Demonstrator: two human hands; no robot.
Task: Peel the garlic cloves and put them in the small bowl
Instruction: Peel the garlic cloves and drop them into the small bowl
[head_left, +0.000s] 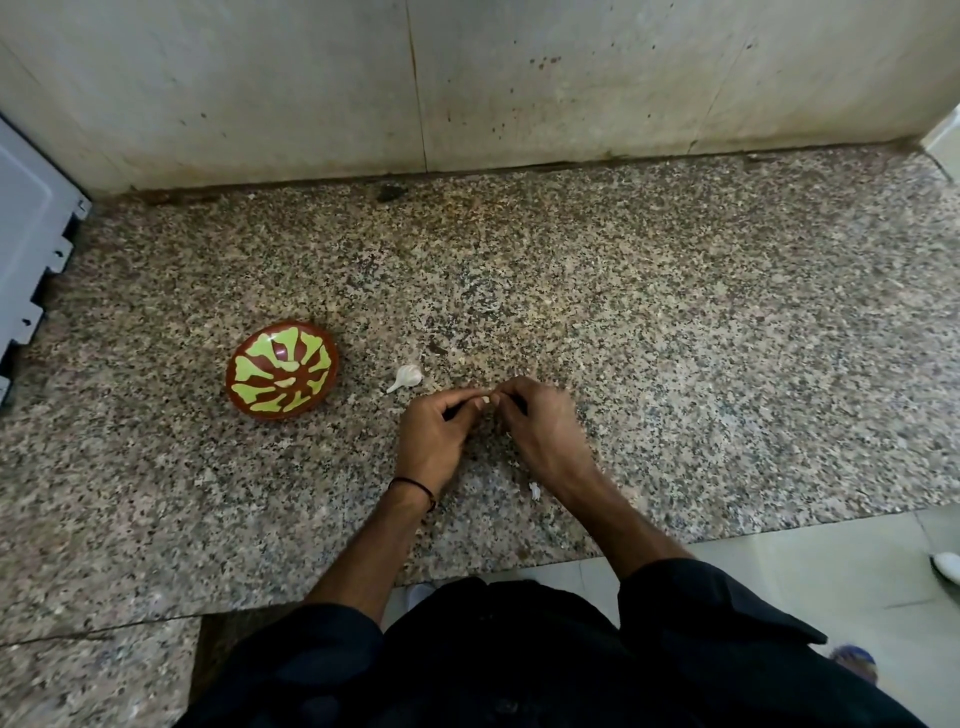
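Head view, as I watch from my end: both hands meet low over the speckled brown-grey granite counter (675, 338), towards its front edge. The left hand (431, 436), with a thin black thread band (413, 485) on its wrist, and the right hand (545, 431) have their fingertips curled together, pinching a small pale garlic clove (484, 399) between them; I see only a sliver of it. Just left of the hands a white papery garlic piece with a stem (407, 376) lies on the counter. Farther left, apart from it, sits the small round brown bowl with a yellow-green pattern (232, 382). I cannot tell whether the pale shapes inside are cloves. A white scrap of peel (534, 489) lies beside the right wrist.
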